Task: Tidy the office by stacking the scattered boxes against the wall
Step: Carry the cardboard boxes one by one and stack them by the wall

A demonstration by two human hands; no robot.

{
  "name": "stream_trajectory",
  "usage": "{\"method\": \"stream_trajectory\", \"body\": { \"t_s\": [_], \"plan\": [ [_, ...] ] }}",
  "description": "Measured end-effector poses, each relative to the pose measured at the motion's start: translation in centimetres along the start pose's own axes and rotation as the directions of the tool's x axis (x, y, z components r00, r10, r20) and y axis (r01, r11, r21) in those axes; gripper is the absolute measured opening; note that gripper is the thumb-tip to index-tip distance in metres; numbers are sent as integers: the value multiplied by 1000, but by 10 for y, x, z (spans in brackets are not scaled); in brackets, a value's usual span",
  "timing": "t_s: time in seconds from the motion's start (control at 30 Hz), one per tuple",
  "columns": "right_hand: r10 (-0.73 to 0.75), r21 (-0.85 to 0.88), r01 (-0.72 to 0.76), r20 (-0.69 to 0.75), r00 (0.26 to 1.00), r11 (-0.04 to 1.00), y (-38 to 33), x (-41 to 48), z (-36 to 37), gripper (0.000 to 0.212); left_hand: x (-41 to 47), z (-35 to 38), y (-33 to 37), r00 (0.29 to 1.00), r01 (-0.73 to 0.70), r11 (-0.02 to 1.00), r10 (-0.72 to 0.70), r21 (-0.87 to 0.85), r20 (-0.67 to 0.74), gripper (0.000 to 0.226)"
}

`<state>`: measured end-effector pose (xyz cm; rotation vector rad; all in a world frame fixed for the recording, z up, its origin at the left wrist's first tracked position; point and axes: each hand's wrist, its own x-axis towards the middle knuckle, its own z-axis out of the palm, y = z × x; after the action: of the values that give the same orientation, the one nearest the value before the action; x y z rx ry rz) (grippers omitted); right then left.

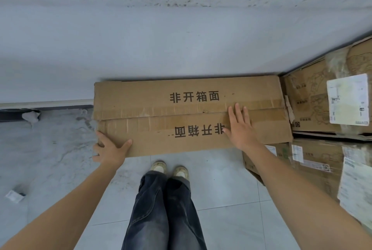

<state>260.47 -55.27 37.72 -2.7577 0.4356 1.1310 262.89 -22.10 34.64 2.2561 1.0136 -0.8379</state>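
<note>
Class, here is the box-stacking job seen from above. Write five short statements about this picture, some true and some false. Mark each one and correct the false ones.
1. The long cardboard box lies with its far edge against the wall. True.
2. The right hand grips the box's right end. False: it lies flat on the box's top, fingers straight.
3. The left hand holds the box's near left corner. True.
4. The box's top is blank. False: black characters are printed on it twice.
5. No other box is in view. False: more boxes stand to its right, one bearing a white label.
</note>
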Motion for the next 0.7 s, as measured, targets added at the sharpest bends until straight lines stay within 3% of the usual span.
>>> {"method": "stream_trajectory", "body": {
  "t_s": [0.33, 0.5, 0.7],
  "plan": [
    [0, -20, -2, -85, 996, 1000, -4, -39, 0, 79, -20, -22, -8, 998, 6, 993, -13, 118, 60, 97],
    [51, 230, -10, -171, 984, 973, -16, -107, -11, 70, -59, -66, 3, 995, 2, 998, -8, 65, 95, 88],
    [141, 452, 0, -278, 950, 892, -42, -194, -36, 61, -144, -121, 0, 975, -218, 974, 216, 58, 47, 66]
  ]
}}
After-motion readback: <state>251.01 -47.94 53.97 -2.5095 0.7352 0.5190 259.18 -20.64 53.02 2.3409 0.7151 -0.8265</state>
